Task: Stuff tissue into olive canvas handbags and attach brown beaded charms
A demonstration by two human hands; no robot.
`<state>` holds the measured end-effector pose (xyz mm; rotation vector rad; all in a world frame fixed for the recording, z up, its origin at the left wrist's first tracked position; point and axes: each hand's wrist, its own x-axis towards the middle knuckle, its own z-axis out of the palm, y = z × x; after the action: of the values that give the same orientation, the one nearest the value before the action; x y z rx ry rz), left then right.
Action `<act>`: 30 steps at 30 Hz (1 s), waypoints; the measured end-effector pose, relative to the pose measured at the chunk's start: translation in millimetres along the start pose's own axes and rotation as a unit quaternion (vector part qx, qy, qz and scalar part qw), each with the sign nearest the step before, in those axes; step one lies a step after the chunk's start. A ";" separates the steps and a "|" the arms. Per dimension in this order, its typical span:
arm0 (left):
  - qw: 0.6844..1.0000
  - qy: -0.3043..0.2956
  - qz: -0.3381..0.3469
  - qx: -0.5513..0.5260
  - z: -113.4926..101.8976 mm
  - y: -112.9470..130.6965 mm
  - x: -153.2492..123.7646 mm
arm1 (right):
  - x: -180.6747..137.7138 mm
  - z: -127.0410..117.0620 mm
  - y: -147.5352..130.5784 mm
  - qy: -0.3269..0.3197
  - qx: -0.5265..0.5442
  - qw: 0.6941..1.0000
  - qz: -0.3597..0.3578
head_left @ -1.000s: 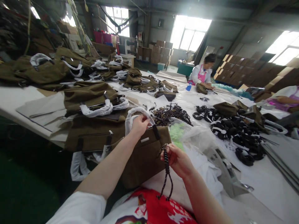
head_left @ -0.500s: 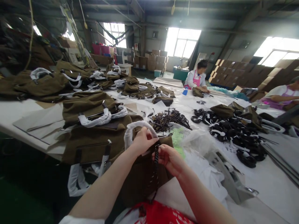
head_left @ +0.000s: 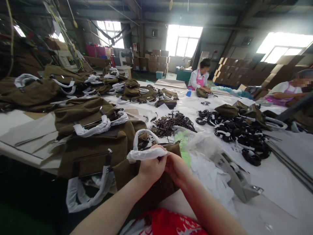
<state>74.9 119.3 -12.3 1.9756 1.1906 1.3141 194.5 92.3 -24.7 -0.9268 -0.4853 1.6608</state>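
A person's left hand (head_left: 152, 168) is clenched around the white-wrapped handle (head_left: 146, 154) of an olive canvas bag (head_left: 123, 173) at the near edge of a long white table (head_left: 269, 192) in a workshop. The right hand (head_left: 178, 168) is curled and pressed against the left at the bag's top edge; its fingertips are hidden, so whether it grips anything cannot be told. Just left of the bag lie more olive bags (head_left: 90, 147), stacked flat with handles sheathed in white wrap, and further piles of them (head_left: 132, 89) run along the table's far left side. Directly behind the bag sits a heap of dark braided cords (head_left: 171, 124), with a pale green plastic bag (head_left: 182, 142) beside it. To the bag's right lies a grey metal piece (head_left: 236, 178), possibly a tool, and beyond that a tangle of black straps (head_left: 234, 133). Far behind the bag, a co-worker in a pink apron (head_left: 199, 78) bends over the table, and a second person (head_left: 286, 91) sits at the far right. Cardboard boxes (head_left: 244, 70) line the walls under bright windows (head_left: 183, 40) and a dark steel-beamed roof.
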 end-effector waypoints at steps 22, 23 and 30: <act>0.971 -0.067 -0.120 -0.197 -9.5 1.8 -2.1 | -4.8 -16.4 -8.3 -0.027 -0.069 0.997 -0.029; 0.964 -0.060 -0.139 -0.217 -7.7 -0.6 -1.9 | -4.8 -15.2 -6.4 -0.020 -0.066 0.997 -0.038; 0.941 -0.018 -0.225 -0.253 -12.4 -9.0 1.9 | -10.0 -23.6 -24.3 0.088 -0.361 0.902 -0.222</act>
<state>60.4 124.6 -13.1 1.2656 1.0682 1.1833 228.8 86.6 -18.2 -1.3597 -1.1379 0.9586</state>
